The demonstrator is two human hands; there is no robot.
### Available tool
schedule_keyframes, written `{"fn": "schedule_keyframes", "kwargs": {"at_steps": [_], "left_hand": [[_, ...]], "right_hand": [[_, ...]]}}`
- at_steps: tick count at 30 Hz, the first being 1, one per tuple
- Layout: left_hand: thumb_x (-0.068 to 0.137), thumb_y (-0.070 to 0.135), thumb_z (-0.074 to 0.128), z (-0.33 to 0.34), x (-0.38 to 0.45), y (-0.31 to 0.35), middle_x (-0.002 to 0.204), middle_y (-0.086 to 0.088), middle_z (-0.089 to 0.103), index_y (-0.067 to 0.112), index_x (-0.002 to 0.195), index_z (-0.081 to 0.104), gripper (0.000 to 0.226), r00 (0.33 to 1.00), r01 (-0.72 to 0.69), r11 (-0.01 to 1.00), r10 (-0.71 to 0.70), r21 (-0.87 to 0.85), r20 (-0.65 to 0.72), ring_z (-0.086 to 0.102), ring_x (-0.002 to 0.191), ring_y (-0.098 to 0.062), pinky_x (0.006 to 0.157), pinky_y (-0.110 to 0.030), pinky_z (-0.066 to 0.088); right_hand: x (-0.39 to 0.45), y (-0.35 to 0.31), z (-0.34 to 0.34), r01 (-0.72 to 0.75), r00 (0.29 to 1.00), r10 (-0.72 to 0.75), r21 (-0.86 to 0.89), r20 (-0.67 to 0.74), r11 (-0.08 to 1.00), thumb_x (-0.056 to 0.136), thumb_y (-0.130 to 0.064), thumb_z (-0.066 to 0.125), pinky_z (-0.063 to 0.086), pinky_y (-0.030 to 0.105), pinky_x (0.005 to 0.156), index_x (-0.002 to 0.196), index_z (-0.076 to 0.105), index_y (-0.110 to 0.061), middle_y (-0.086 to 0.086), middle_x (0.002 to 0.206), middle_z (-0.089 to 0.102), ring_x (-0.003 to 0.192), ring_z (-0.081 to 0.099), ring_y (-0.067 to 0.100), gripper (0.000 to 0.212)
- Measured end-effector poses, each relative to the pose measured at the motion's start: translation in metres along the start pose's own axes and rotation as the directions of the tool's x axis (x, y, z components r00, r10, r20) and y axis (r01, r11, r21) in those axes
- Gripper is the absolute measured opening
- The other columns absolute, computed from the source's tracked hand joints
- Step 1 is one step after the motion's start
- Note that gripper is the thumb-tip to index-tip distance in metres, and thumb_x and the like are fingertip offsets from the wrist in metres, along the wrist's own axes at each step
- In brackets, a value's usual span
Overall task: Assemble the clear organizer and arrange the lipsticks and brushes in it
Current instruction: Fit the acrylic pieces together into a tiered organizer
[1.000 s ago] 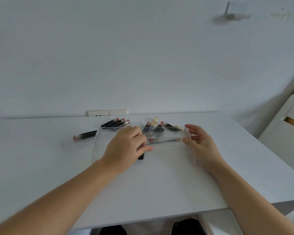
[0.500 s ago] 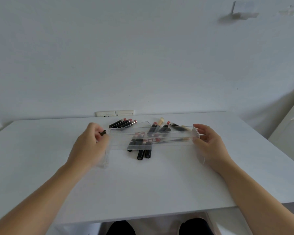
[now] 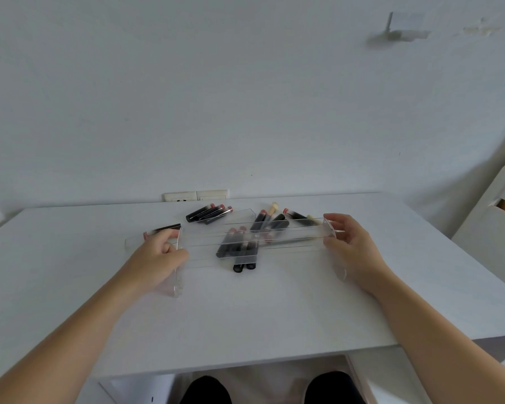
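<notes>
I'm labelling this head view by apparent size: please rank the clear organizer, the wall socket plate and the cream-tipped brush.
1. clear organizer, by far the widest
2. wall socket plate
3. cream-tipped brush, partly hidden, so this last ranking is unsure

Bare forearms; no sleeves; dark shoes (image 3: 206, 390).

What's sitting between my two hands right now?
Head view: the clear organizer spans from left hand to right hand; black lipsticks lie behind it.
</notes>
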State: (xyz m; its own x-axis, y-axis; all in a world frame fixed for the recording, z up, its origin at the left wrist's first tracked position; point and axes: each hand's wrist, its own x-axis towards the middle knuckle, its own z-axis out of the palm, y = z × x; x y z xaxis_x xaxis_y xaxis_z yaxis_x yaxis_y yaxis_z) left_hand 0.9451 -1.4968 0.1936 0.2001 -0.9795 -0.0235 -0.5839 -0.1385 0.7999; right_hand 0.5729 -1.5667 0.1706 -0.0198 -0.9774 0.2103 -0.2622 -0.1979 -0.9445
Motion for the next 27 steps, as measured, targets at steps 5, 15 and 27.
{"fn": "schedule_keyframes", "kwargs": {"at_steps": [5, 15, 27], "left_hand": [[0.067, 0.036, 0.058, -0.013, -0.008, 0.009, 0.085, -0.002, 0.057, 0.043, 0.119, 0.059, 0.052, 0.984, 0.053, 0.998, -0.046, -0.037, 0.174, 0.052, 0.066, -0.011, 0.075, -0.032, 0.042], [0.085, 0.025, 0.068, -0.020, -0.007, 0.012, 0.080, -0.002, 0.050, 0.036, 0.113, 0.056, 0.032, 0.960, 0.053, 0.996, -0.069, 0.069, 0.270, 0.050, 0.067, -0.015, 0.070, -0.032, 0.039], [0.102, 0.025, 0.051, -0.006, -0.011, -0.001, 0.078, 0.003, 0.047, 0.038, 0.115, 0.061, 0.021, 0.990, -0.013, 1.000, 0.016, -0.024, 0.137, 0.049, 0.069, -0.014, 0.067, -0.025, 0.040]], "right_hand": [[-0.004, -0.002, -0.004, -0.022, 0.998, 0.021, 0.002, 0.059, 1.000, 0.073, -0.025, 0.062, 0.052, 0.025, 0.075, 0.104, 0.065, -0.058, -0.019, 0.106, 0.071, 0.090, 0.066, 0.009, 0.045], [-0.011, 0.004, -0.014, -0.039, 0.989, 0.044, -0.034, 0.144, 0.999, 0.091, -0.008, 0.059, 0.051, 0.013, 0.060, 0.108, 0.059, -0.062, -0.028, 0.103, 0.066, 0.072, 0.059, 0.004, 0.057], [-0.019, 0.003, -0.011, -0.042, 0.992, 0.046, -0.040, 0.117, 0.998, 0.079, -0.025, 0.049, 0.050, 0.029, 0.070, 0.113, 0.061, -0.061, -0.010, 0.091, 0.070, 0.077, 0.063, 0.015, 0.051]]}}
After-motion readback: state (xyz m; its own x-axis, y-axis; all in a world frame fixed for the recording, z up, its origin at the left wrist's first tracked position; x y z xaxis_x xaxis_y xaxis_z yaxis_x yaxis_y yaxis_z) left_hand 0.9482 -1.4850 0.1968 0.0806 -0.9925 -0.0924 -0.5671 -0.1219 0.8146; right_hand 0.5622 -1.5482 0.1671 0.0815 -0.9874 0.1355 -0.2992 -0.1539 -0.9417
